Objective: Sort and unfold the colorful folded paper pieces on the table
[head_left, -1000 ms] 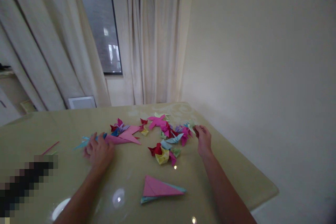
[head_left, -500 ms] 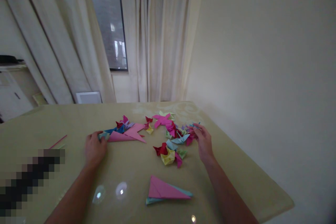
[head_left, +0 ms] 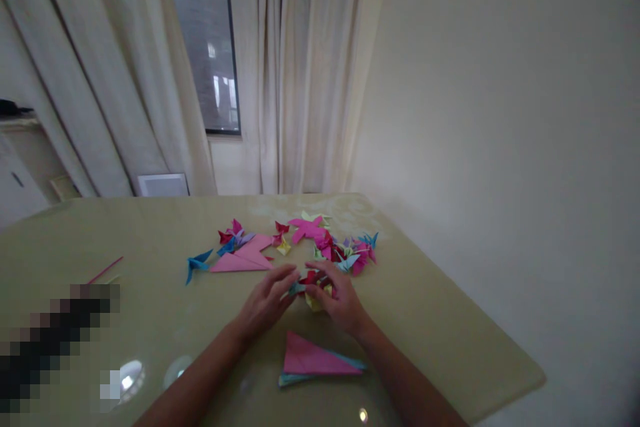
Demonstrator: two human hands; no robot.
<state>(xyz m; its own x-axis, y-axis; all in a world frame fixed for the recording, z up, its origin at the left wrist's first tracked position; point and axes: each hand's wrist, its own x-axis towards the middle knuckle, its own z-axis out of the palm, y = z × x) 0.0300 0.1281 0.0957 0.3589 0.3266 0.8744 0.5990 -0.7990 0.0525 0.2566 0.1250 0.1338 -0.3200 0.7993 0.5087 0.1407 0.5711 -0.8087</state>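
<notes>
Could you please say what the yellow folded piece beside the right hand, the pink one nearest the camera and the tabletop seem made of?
The yellow folded piece: probably matte paper, though partly hidden; its folded faces suggest it.
The pink one: likely matte paper, with straight creases.
The tabletop: smooth, glossy, mirroring lights; plastic, glass or lacquer, I cannot tell.

Origami lay on the table between the left hand and the right hand. A stack lay on their near side; beyond the right — a heap; beyond the left — a fold, with a stick farther left.
</notes>
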